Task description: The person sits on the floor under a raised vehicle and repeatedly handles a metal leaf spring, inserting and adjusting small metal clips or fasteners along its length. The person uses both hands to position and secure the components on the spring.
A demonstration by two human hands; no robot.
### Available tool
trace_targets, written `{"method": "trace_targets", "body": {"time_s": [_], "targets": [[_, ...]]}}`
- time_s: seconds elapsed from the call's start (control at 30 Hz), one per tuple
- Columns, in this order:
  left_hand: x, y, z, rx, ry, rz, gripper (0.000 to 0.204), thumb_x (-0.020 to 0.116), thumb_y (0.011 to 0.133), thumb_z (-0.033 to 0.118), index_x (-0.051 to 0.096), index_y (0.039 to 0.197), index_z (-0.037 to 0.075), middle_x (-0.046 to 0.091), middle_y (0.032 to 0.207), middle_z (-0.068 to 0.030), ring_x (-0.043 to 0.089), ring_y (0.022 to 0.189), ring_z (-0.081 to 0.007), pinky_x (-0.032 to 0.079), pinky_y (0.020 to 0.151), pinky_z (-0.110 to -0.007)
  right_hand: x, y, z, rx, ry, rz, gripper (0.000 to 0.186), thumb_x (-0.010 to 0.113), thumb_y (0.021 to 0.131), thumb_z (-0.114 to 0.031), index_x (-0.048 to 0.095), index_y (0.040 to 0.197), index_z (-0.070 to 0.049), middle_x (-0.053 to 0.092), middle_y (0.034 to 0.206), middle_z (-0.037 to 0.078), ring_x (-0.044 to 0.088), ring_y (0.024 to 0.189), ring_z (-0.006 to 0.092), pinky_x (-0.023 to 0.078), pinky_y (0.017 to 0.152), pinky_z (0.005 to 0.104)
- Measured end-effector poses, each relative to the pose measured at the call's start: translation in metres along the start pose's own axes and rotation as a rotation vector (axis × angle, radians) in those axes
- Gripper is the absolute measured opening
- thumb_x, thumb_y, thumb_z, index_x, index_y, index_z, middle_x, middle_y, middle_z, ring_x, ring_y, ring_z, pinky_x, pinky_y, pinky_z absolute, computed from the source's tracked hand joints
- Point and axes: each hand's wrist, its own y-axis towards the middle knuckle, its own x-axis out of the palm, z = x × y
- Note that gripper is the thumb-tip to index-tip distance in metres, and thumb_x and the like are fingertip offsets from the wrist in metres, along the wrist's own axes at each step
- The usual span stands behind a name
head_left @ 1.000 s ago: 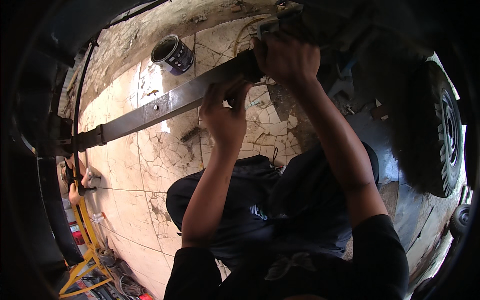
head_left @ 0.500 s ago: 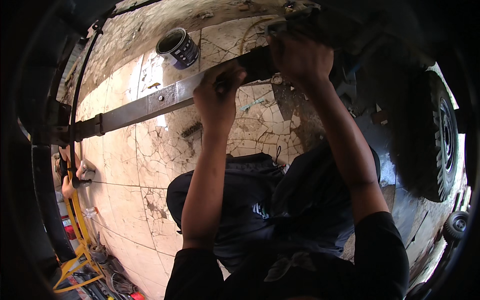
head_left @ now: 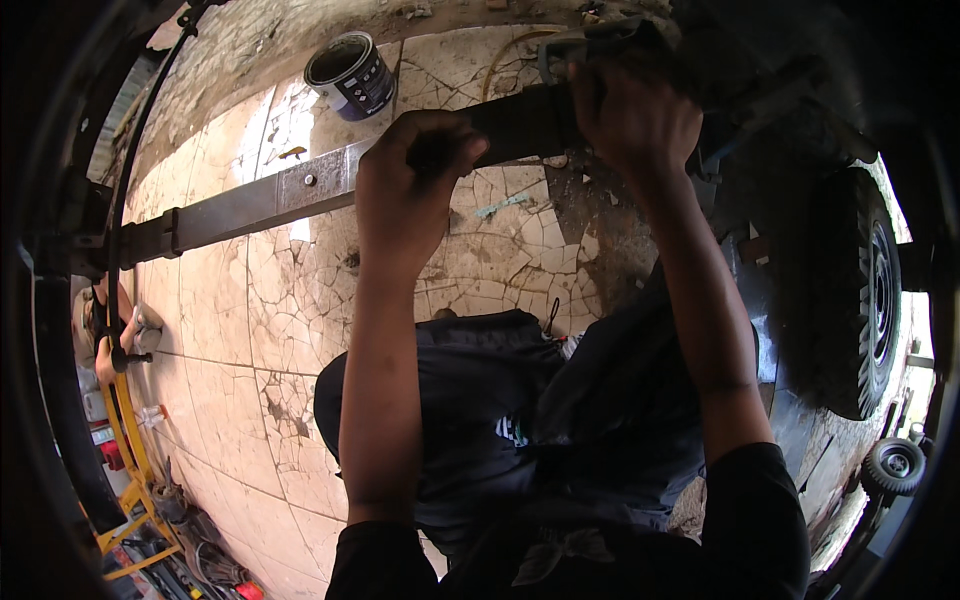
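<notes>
A long dark steel bar [head_left: 240,208] with a small round bolt-like piece [head_left: 310,180] crosses the upper half of the view, slanting up to the right. My left hand [head_left: 405,200] is closed at the bar, its curled fingers around a dark object that I cannot make out. My right hand [head_left: 640,120] is closed on the shadowed right end of the bar, by a dark metal assembly [head_left: 610,40]; what its fingers grip is hidden. My knees in dark trousers show below the bar.
An open paint can [head_left: 355,88] stands on cracked tiles [head_left: 515,250] behind the bar. A large tyre [head_left: 850,300] and a small wheel [head_left: 890,465] are at right. At left are another person's limbs [head_left: 110,330], a yellow metal frame [head_left: 140,480] and scattered tools [head_left: 190,540].
My left hand has slid leftward along the bar and turned. My right hand has moved a little to the right. The view has shifted, so the bar and can sit differently in the picture.
</notes>
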Motion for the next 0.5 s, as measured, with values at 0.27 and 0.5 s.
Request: {"method": "trace_targets", "body": {"time_s": [0.27,0.5], "targets": [[0.054,0.006,-0.025,0.129,0.113,0.149,0.023,0.090,0.095,0.015,0.083,0.116,0.007,0.083,0.102,-0.0064,0.076,0.087,-0.0132,0.059,0.078,-0.031,0.004,-0.002,0.002,0.002,0.059,0.017,0.039,0.068,0.102,-0.055,0.085,0.088,-0.023,0.082,0.086,0.004,0.081,0.075,0.0296,0.064,0.061,0.0475],[0.084,0.010,-0.026,0.368,0.359,0.279,0.015,0.084,0.086,0.000,0.079,0.099,0.005,0.077,0.099,-0.0131,0.077,0.083,-0.0306,0.060,0.076,-0.040,0.006,-0.002,0.001,0.015,0.096,0.025,0.043,0.066,0.102,-0.055,0.082,0.083,-0.020,0.080,0.085,0.007,0.080,0.075,0.0307,0.064,0.062,0.0491]]}}
